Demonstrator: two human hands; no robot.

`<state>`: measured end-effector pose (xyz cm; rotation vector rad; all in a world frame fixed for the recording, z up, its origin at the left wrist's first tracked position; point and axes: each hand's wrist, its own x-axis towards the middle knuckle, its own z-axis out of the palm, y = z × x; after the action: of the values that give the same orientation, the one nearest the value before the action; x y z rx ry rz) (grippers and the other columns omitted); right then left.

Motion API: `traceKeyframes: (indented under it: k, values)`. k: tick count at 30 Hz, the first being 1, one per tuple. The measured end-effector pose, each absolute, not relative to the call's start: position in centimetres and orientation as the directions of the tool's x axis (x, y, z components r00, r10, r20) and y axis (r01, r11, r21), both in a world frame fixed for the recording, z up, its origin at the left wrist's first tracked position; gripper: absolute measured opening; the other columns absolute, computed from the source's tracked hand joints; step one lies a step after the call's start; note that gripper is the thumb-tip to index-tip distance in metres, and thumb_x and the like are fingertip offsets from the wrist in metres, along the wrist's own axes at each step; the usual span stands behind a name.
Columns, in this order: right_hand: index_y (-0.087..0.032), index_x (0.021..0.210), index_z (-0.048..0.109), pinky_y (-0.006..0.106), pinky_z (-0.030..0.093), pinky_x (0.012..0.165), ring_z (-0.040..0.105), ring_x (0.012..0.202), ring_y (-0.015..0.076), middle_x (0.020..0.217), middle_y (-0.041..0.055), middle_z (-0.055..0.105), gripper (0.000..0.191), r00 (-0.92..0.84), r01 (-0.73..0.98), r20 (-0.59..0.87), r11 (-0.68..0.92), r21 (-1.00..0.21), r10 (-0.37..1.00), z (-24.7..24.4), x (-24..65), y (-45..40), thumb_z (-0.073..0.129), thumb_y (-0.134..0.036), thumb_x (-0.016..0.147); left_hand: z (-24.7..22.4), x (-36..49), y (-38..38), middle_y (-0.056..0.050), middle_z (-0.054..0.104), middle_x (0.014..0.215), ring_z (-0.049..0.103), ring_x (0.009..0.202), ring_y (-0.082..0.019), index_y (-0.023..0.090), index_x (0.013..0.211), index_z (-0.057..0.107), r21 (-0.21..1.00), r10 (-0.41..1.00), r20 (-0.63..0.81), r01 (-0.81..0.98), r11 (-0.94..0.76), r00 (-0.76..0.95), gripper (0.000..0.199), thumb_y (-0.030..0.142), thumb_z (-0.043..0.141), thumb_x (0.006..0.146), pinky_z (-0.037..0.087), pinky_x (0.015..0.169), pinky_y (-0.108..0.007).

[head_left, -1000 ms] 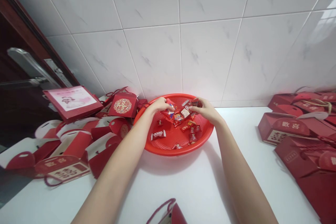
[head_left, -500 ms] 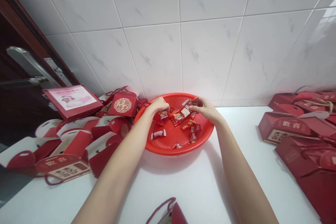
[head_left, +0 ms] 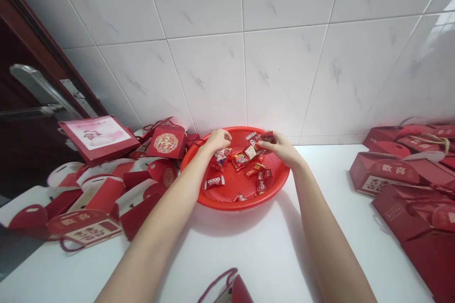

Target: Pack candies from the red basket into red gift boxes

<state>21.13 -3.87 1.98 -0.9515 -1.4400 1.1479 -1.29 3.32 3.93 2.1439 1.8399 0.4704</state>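
The right hand [head_left: 279,148] pinches a dark red packet [head_left: 267,137] between thumb and fingers at the far right of the red basket [head_left: 236,205]. The left hand [head_left: 218,142] is narrow, its fingers curled over the far left part of the basket; whether it grips anything, I cannot tell. Just nearer than its fingers lies a red sweet with white and blue print [head_left: 222,156].

Wrapped sweets [head_left: 239,161] lie in the middle and right of the basket, one with a cream label [head_left: 250,152]; a sweet with checkered ends [head_left: 214,182] lies at the left.

The basket stands on a white table [head_left: 234,255], near the tiled wall [head_left: 280,80]. Red boxes crowd both sides, several open ones [head_left: 101,194] at the left. A corded box [head_left: 241,291] shows at the near edge.
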Motion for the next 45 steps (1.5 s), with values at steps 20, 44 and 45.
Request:
traceKeyframes:
  k: [20, 44, 45]
  values:
    - [-0.018, 0.092, 0.061, 0.036, 0.054, 0.076, 0.063, 0.085, 0.0199, 0.089, 0.0045, 0.066, 0.027, -0.168, -0.019, 0.235, 0.236, -0.972, 0.957, 1.8, 21.4, -3.6, 0.071, -0.035, 0.074, 2.0, 1.4, 2.4, -0.007, 0.071, 0.120, 0.066, 0.106, -0.029, 0.025, 0.119, 0.066, 0.167, 0.832, -0.338, 0.898, -0.407, 0.440, 0.072, 0.035, 0.086, 0.051, 0.050, 0.078, -0.028]
    - [-0.020, 0.089, 0.060, 0.033, 0.051, 0.069, 0.062, 0.079, 0.0193, 0.084, 0.0038, 0.066, 0.028, -0.086, -0.019, 0.257, 0.256, -0.966, 0.963, 1.9, 21.2, -3.4, 0.070, -0.041, 0.074, 2.8, 2.1, 2.0, -0.001, 0.069, 0.078, 0.065, 0.079, -0.024, 0.023, 0.081, 0.064, 0.318, 0.882, -0.107, 0.856, -0.407, 0.459, 0.042, 0.050, 0.083, 0.056, 0.042, 0.063, -0.026]
    - [-0.020, 0.088, 0.060, 0.034, 0.051, 0.070, 0.062, 0.079, 0.0195, 0.084, 0.0039, 0.066, 0.029, -0.079, -0.024, 0.254, 0.253, -0.967, 0.964, 1.8, 21.2, -3.3, 0.071, -0.041, 0.073, 2.9, 2.0, 2.0, -0.001, 0.069, 0.081, 0.065, 0.081, -0.024, 0.022, 0.086, 0.064, 0.345, 0.894, -0.045, 0.847, -0.405, 0.445, 0.041, 0.051, 0.080, 0.062, 0.042, 0.063, -0.026]
